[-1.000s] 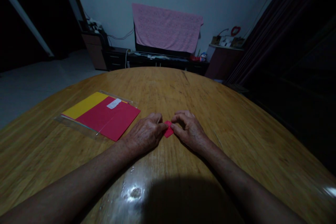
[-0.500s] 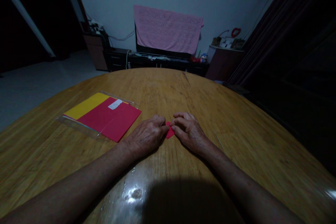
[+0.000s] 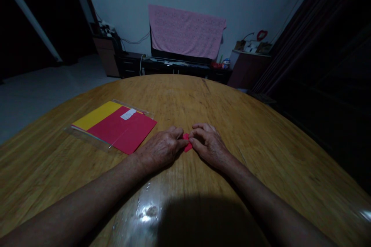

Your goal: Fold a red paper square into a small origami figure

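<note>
A small piece of folded red paper lies on the wooden table between my hands, partly covered by fingers. My left hand comes from the left, its thumb and fingers closed on the paper's left side. From the right, my right hand pinches the paper's other side with thumb and index finger, the remaining fingers curved above. The exact folds are too small and too hidden to make out. To the left of my left hand lies a clear plastic sleeve with yellow and red paper sheets and a white label.
The round wooden table spreads around my hands, its far edge curving before a dark low cabinet. A pink cloth drapes over a screen there. A side cabinet stands at the back right, beside a dark curtain.
The left thumb has shifted slightly to the right over the red paper. The right hand keeps nearly the same pose. The whole view has moved a little.
</note>
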